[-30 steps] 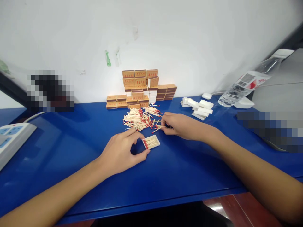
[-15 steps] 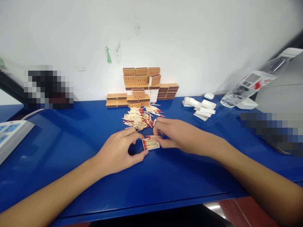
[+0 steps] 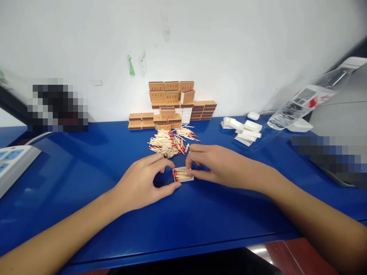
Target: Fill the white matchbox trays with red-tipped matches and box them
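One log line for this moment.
left hand: curved about left end of tray | right hand: at matches in tray | match pile: behind tray | stacked matchboxes: by wall

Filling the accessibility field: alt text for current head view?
The left hand curls around the left end of a small white tray of red-tipped matches on a blue table; the right hand is over its right end. Beyond lie a loose match pile and stacked matchboxes; other white trays and a clear bottle are rightward.
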The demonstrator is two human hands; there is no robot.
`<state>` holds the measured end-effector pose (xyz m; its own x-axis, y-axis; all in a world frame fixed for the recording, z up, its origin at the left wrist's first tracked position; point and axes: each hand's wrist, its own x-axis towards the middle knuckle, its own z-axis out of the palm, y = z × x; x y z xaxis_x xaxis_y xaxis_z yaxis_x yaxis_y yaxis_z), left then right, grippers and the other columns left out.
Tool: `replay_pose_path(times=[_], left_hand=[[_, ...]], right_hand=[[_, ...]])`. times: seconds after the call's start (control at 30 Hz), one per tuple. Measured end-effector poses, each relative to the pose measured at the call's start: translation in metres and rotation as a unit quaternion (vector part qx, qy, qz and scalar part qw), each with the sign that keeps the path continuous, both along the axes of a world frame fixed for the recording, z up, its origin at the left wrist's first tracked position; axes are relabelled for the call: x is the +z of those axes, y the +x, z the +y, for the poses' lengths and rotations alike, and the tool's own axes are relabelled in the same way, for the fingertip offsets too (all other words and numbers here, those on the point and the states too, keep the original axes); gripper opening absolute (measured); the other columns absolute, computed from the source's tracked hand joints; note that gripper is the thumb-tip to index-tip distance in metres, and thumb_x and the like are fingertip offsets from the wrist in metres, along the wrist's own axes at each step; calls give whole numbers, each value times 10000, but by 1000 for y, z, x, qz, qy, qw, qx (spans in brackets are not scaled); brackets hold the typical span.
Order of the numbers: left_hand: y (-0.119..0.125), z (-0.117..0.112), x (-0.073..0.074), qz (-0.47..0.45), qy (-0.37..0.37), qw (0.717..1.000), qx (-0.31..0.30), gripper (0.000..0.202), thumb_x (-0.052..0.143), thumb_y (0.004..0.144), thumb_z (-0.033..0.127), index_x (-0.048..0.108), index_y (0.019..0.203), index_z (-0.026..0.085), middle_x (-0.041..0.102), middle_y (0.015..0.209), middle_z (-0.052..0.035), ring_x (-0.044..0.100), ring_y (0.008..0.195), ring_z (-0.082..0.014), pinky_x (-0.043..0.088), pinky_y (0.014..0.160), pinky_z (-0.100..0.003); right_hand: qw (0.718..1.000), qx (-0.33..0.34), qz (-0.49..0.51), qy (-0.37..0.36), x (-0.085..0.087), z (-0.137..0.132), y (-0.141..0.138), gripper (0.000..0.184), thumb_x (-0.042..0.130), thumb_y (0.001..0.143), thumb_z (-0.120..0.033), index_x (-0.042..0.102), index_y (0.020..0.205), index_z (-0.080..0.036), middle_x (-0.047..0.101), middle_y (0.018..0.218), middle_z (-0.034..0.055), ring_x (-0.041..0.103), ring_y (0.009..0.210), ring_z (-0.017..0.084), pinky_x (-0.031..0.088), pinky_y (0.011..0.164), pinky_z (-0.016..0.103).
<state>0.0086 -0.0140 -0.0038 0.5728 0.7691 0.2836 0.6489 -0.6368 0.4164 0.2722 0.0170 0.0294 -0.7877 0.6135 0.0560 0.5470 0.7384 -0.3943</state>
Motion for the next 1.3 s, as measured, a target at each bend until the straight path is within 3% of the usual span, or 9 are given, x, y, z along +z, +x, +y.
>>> replay_pose_path(times=[0.17, 0.3, 0.37, 0.5, 0.87, 1.3], left_hand=[[0, -1, 1, -23, 13, 1000, -10, 220, 748, 939, 399, 694, 1064, 226, 630, 925, 3, 596, 752, -143, 480, 692, -293], [0, 0, -2, -18, 18, 1000, -8, 378, 785, 911, 472, 687, 1165, 210, 655, 1021, -31, 649, 891, -195, 523, 790, -340], [1, 1, -5, -13, 15, 1000, -11, 365, 778, 920, 478, 694, 1153, 210, 653, 1043, -40, 657, 936, -210, 527, 822, -357], [1, 2, -7, -5, 3, 1000, -19, 231, 739, 957, 413, 710, 1088, 225, 634, 997, -31, 647, 900, -200, 514, 786, -348], [-1, 2, -5, 4, 8, 1000, -24, 233, 742, 948, 420, 688, 1061, 223, 640, 984, -32, 643, 892, -204, 505, 768, -342], [-1, 1, -5, 9, 16, 1000, -19, 238, 736, 952, 419, 697, 1081, 223, 657, 1002, -40, 659, 907, -209, 518, 774, -345]], right_hand=[[1000, -10, 16, -24, -5, -4, -9, 152, 621, 1045, -310, 710, 1021, -189, 669, 1008, 49, 610, 794, 163, 420, 712, 301], [998, -11, 36, -41, -9, -7, -16, 113, 651, 1027, -266, 731, 1015, -188, 683, 1008, 47, 642, 826, 160, 433, 723, 292], [998, -10, 37, -43, -9, -7, -16, 109, 645, 1023, -247, 731, 1001, -185, 681, 1000, 45, 638, 816, 155, 431, 717, 287], [999, -19, 21, -17, -8, -6, -14, 133, 605, 1028, -224, 729, 1011, -179, 661, 994, 50, 604, 782, 152, 405, 695, 293], [1000, -14, 4, 23, -14, -7, -14, 185, 551, 1059, -244, 722, 1032, -177, 639, 1004, 55, 600, 818, 168, 384, 696, 305], [999, -17, -27, 27, -5, -5, -7, 142, 547, 1050, -214, 672, 997, -172, 634, 1012, 63, 608, 808, 187, 428, 733, 336]])
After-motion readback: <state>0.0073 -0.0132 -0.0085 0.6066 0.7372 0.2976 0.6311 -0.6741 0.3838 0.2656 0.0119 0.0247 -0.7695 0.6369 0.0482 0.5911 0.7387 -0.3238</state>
